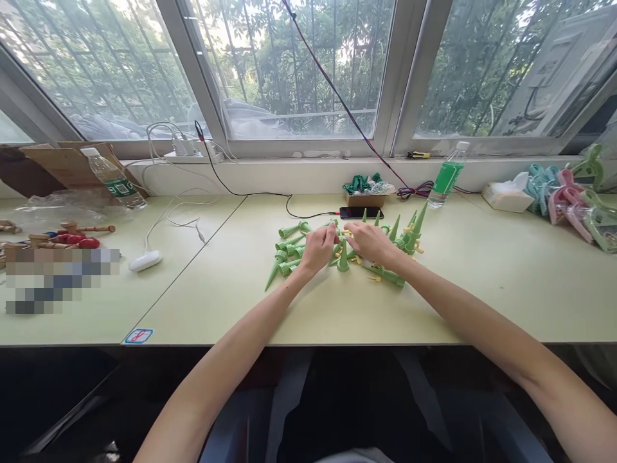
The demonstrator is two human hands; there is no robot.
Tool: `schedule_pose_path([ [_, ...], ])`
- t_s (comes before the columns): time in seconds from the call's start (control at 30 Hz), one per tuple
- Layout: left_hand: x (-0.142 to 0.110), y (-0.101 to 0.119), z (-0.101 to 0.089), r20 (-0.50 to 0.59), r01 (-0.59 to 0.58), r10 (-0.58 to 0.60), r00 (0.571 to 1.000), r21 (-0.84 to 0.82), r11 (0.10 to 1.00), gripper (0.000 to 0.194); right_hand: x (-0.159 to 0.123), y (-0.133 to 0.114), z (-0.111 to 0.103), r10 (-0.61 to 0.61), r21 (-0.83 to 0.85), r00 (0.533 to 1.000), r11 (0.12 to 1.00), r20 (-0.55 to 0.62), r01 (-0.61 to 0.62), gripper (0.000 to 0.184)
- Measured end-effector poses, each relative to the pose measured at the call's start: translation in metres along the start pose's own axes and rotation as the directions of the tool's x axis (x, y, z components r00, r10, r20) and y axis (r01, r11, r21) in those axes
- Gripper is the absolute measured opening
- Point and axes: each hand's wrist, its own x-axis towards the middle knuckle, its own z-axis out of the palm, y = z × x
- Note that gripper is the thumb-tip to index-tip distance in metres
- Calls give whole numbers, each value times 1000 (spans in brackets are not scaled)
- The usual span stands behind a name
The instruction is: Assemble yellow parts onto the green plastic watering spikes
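My left hand (318, 249) is closed in a pinch among green plastic spikes; what its fingertips hold is hidden, though a bit of green shows just beyond them. Close beside it, my right hand (370, 242) has its fingers drawn together at a small yellow plastic piece (346, 233). Between the hands one green cone-shaped spike (343, 257) stands upright on its wide end. Several green spikes (288, 249) lie left of my left hand. To the right of my right hand, more spikes (413, 235) stand or lean in a cluster, with small yellow pieces (375, 278) scattered around.
Behind the spikes lie a black phone (361, 213) on a cable and a small box (369, 196). Water bottles (447, 177) stand at both sides. A white charger-like device (145, 260), wooden toys (80, 239), a tissue box (507, 196) and bagged coloured clips (566, 199) are farther out.
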Motion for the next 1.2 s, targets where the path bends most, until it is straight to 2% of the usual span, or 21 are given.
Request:
schedule_pose_path([
  [0.2,0,-1,1,3,-5,5,1000,-25,1000,67,28,-8,-3,-5,-68,993,998,121,13,24],
  [0.3,0,-1,1,12,-17,17,1000,-41,999,68,45,-13,-4,68,-113,967,993,247,-41,29],
  [0.4,-1,-2,1,26,-21,23,999,-55,998,68,61,-16,-1,121,-116,948,989,294,-91,31],
  [0.67,-2,-3,1,55,-27,30,998,-59,998,69,77,-11,14,161,-103,936,985,313,-135,32],
  [1.2,-2,-6,3,83,-77,79,993,-31,997,70,80,-11,15,169,-86,928,985,333,-148,24],
])
